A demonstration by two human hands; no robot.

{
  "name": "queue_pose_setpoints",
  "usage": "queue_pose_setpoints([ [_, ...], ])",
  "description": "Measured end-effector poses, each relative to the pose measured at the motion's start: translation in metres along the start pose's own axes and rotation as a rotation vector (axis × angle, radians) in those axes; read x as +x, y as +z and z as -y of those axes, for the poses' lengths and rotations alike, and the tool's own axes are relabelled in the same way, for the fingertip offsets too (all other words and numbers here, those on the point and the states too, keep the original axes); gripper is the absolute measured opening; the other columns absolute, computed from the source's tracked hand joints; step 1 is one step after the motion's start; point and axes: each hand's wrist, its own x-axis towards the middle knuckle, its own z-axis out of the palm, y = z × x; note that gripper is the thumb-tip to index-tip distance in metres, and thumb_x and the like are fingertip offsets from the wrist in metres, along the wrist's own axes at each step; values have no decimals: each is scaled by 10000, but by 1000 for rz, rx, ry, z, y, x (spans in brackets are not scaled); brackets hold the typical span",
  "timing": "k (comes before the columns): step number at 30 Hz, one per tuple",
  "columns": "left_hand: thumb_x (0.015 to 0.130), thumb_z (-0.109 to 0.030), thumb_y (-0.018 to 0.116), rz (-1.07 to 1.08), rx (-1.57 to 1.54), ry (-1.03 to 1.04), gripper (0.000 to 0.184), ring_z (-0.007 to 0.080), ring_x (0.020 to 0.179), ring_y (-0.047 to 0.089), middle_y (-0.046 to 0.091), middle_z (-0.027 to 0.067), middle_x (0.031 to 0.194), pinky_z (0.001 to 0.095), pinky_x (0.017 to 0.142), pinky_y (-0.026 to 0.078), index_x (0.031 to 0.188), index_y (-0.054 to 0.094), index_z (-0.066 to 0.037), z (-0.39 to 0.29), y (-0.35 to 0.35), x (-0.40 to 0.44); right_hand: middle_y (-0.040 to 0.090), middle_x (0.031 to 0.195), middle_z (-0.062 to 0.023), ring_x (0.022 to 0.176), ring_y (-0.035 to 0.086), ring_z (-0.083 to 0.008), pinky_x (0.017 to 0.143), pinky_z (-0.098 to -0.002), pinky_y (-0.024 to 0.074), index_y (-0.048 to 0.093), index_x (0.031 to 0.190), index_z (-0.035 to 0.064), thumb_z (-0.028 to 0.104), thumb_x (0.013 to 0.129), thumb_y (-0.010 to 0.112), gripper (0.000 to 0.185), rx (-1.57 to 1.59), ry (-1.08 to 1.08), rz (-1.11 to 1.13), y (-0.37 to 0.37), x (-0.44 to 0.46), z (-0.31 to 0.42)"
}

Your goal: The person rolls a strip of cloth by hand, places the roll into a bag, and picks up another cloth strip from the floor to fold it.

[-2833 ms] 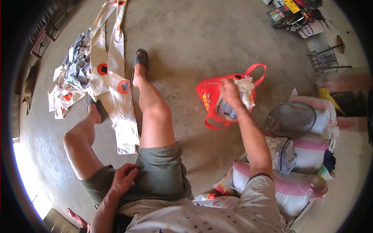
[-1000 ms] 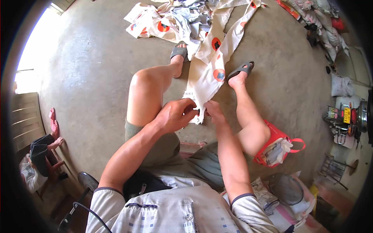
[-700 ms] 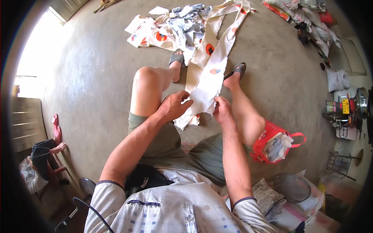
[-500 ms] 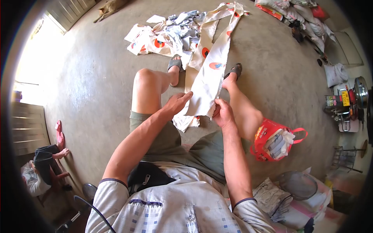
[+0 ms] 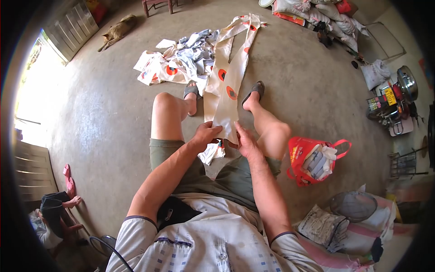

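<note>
A long cloth strip [image 5: 225,117] is stretched between the person's two hands, its near end pointing at the body and its long axis running away across the floor [image 5: 113,106], leaning a little to the right toward the far end. A second length [image 5: 211,100] runs beside and partly beneath it; whether the two are one piece cannot be told. Round red-orange prints with dark centres [image 5: 231,93] mark the cloth.

A red bag [image 5: 297,154], beyond the right knee, carries yellow and white characters too small to read; rolled cloth [image 5: 318,164] fills it. The motorcycle [image 5: 398,113] at far right has a yellow plate [image 5: 390,96] with black characters, tilted and not surely legible.

The left hand [image 5: 207,135] has its grip closed on the strip's left edge, thumb on top; the right hand [image 5: 247,142] pinches the right edge. The strip lies between the two grips, its end hanging just past them, above a white cloth piece [image 5: 211,152] between the legs.
</note>
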Motion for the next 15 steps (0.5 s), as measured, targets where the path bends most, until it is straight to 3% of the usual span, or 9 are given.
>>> queue_pose_setpoints([
  [6, 906, -225, 631, -23, 124, -12, 345, 186, 806, 664, 675, 89, 1006, 324, 663, 556, 1149, 617, 19, 10, -12, 4, 631, 957, 5, 849, 582, -133, 650, -339, 490, 636, 1051, 127, 269, 887, 714, 230, -146, -102, -152, -11, 12, -21],
  [9, 915, -241, 631, 3, 122, -41, 333, 163, 795, 655, 673, 63, 981, 301, 656, 544, 1151, 622, -6, 13, -15, 7, 627, 949, -12, 791, 586, -122, 554, -287, 485, 618, 1049, 72, 230, 880, 708, 249, -108, -125, -186, -19, 14, -24],
  [11, 925, -241, 622, 11, 76, -42, 317, 160, 802, 652, 672, 50, 956, 289, 658, 537, 1139, 631, -8, 10, -13, 5, 622, 930, -5, 775, 583, -116, 576, -282, 491, 612, 1055, 72, 222, 892, 688, 234, -124, -130, -203, -19, 12, -22],
  [14, 919, -193, 632, 8, 71, 163, 254, 196, 914, 653, 660, 89, 1059, 329, 746, 549, 1092, 628, -6, 6, -6, 4, 629, 954, 8, 793, 591, -111, 602, -277, 491, 617, 1058, 98, 220, 916, 665, 193, -69, -211, -93, -3, -7, -11],
  [15, 909, -180, 636, -25, 187, 415, 249, 221, 957, 647, 643, 114, 1108, 342, 784, 545, 1080, 621, 1, -2, 0, 1, 634, 970, 12, 807, 595, -110, 609, -276, 489, 621, 1057, 110, 221, 925, 658, 177, -37, -249, -32, 6, -14, -5],
])
